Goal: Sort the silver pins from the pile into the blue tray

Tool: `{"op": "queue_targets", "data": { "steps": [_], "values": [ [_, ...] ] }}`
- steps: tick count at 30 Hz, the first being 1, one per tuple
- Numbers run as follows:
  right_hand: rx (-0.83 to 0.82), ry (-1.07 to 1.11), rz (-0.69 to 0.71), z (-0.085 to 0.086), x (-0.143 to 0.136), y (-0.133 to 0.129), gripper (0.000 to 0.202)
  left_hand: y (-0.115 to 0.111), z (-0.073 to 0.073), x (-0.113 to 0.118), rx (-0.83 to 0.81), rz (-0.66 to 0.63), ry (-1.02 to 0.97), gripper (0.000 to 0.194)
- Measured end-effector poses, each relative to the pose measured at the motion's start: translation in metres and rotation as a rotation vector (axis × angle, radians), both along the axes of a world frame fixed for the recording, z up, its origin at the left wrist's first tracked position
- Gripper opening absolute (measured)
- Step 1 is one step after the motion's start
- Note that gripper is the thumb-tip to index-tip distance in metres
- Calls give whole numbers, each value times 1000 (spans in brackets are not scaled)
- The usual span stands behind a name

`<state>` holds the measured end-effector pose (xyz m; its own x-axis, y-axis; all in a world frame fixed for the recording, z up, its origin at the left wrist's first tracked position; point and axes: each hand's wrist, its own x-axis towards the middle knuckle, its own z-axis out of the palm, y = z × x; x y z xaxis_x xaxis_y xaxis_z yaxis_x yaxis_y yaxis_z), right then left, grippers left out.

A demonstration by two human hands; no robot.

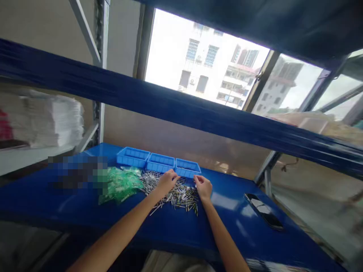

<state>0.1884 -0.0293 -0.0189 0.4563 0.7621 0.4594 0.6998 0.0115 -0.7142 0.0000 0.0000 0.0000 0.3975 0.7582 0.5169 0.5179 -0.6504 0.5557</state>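
Observation:
A loose pile of thin metal rods [184, 197] lies on the blue tabletop, silvery toward the left and darker, brass-tinted toward the right. My left hand [166, 182] is over the pile, its fingers pinched together at the middle tray's front. At the pile's right edge my right hand [204, 187] has its thumb and fingers closed near the right tray. Whatever sits in either pinch is too small to make out. Behind the pile stand three blue plastic trays in a row: a left tray [132, 162], a middle tray [160, 167] and a right tray [187, 172].
Crumpled green plastic bags [120, 185] lie left of the pile, beside a blurred-out patch. A phone [263, 211] rests on the right of the blue table [232, 226]. A blue shelf beam [170, 100] crosses above the trays, and metal posts stand at both sides.

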Motion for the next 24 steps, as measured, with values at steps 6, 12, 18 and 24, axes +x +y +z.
{"op": "queue_targets", "data": {
  "steps": [6, 12, 18, 24],
  "values": [
    [23, -1, -7, 4, -3, -5, 38, 0, 2, 0, 13, 36, -5, 16],
    [24, 50, 55, 0, -2, -1, 34, 0, 2, 2, 12, 14, -9, 20],
    [24, 360, 238, -12, -2, 8, 33, -3, 3, 4, 16, -23, -10, 32],
    [7, 647, 320, -7, -8, 4, 32, -4, 6, 1, 8, 21, 29, 33]
  ]
}}
